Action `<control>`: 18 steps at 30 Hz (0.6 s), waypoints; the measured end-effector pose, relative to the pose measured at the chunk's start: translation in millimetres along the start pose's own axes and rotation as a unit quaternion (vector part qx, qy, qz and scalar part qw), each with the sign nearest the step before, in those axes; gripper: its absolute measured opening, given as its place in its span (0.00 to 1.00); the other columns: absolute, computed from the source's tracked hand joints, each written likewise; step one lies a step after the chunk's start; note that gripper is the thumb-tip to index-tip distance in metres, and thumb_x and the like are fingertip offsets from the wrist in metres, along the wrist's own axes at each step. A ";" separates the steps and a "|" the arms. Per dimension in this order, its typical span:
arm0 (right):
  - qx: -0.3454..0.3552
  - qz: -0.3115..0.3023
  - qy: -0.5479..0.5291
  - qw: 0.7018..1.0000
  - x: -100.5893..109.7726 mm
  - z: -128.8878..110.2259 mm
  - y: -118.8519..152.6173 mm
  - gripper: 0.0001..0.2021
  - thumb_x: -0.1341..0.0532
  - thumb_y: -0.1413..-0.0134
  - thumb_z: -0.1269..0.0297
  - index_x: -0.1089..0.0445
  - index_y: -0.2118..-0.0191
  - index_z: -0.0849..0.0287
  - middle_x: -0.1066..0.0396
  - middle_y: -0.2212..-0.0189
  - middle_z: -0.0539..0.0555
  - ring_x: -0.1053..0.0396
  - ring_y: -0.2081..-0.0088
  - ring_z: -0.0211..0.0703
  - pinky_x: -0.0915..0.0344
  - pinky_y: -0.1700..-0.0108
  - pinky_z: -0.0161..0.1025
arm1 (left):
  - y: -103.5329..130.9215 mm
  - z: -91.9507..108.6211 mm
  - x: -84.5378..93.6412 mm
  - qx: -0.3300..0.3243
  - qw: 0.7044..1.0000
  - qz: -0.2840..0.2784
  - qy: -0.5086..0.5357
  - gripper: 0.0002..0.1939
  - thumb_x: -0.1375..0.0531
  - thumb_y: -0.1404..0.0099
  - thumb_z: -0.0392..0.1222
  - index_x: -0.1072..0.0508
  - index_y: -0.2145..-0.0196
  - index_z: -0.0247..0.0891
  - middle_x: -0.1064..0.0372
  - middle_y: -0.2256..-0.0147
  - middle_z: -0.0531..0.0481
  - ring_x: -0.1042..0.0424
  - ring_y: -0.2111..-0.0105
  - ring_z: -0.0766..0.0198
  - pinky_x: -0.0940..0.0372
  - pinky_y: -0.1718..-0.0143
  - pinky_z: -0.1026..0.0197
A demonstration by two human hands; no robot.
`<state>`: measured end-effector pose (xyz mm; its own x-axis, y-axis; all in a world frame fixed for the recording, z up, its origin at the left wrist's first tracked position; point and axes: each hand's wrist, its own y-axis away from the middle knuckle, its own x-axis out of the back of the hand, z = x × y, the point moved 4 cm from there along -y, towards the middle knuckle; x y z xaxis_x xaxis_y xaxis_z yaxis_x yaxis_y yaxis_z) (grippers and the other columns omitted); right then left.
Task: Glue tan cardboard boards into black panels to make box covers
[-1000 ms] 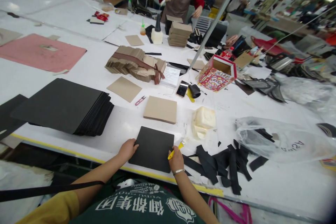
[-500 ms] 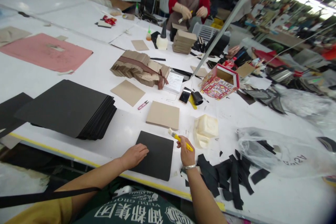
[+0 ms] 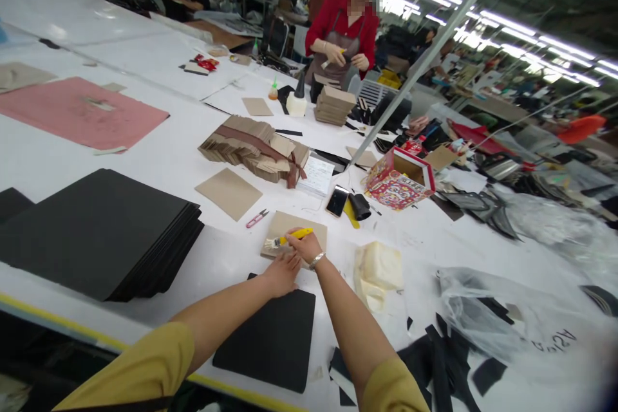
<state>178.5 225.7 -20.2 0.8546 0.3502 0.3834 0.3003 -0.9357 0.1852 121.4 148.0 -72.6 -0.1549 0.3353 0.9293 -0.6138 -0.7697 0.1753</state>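
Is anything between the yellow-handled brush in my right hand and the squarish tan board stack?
Nothing visible does. The yellow-handled brush in your right hand has its bristles over the tan board stack; your left hand is by the stack's near edge.

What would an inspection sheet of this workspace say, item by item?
Surface: white table, yellow strip along near edge.
Job's things: yellow brush over tan board stack, contact unclear; black sheet nearer the wearer; black stack at left.
Clutter: black scraps, pink snips, phone, patterned box.
Grips: right grip holds yellow brush; left grip spread by tan board stack.
Cables: nothing clearly seen.
Surroundings: person in red across the table; overhead lights.
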 end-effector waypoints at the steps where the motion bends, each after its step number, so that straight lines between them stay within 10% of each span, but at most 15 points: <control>1: 0.003 -0.019 0.016 1.000 -1.7 2.4 -5.5 0.09 0.42 0.56 0.62 0.30 0.70 0.61 0.33 0.81 0.47 0.38 0.82 0.32 0.40 0.78 0.29 | 0.0 -1.2 -1.4 0.003 1.000 -0.008 0.002 0.36 0.47 0.42 0.52 0.50 0.41 0.30 0.55 0.40 0.35 0.59 0.40 0.47 0.64 0.43 0.43; 5: 0.014 -0.035 0.066 0.997 -1.5 13.5 -37.0 0.06 0.40 0.57 0.65 0.29 0.72 0.60 0.32 0.81 0.46 0.37 0.80 0.32 0.40 0.76 0.28 | 3.4 -2.9 -1.6 -0.004 1.000 -0.006 0.000 0.38 0.49 0.42 0.55 0.51 0.41 0.30 0.56 0.40 0.35 0.59 0.40 0.47 0.65 0.43 0.43; 11: -0.019 0.104 0.065 0.992 10.7 27.0 -88.9 0.10 0.43 0.54 0.60 0.29 0.69 0.60 0.30 0.79 0.48 0.34 0.78 0.35 0.38 0.73 0.31 | 3.6 -5.1 2.3 -0.013 1.000 -0.002 0.004 0.39 0.49 0.44 0.58 0.50 0.41 0.32 0.56 0.40 0.37 0.58 0.41 0.49 0.65 0.43 0.45; 18: -0.085 0.220 0.075 0.969 71.8 67.9 -54.3 0.11 0.44 0.53 0.58 0.30 0.70 0.60 0.32 0.82 0.49 0.34 0.79 0.37 0.39 0.75 0.32 | 3.0 -7.1 -0.7 -0.014 1.000 -0.012 0.013 0.39 0.47 0.45 0.56 0.50 0.41 0.32 0.57 0.39 0.38 0.57 0.41 0.50 0.63 0.43 0.46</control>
<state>252.3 298.7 -64.1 0.8093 -0.0661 0.5836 -0.1633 -0.9798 0.1155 114.2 149.4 -75.1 -0.1597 0.3680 0.9160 -0.6388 -0.7460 0.1883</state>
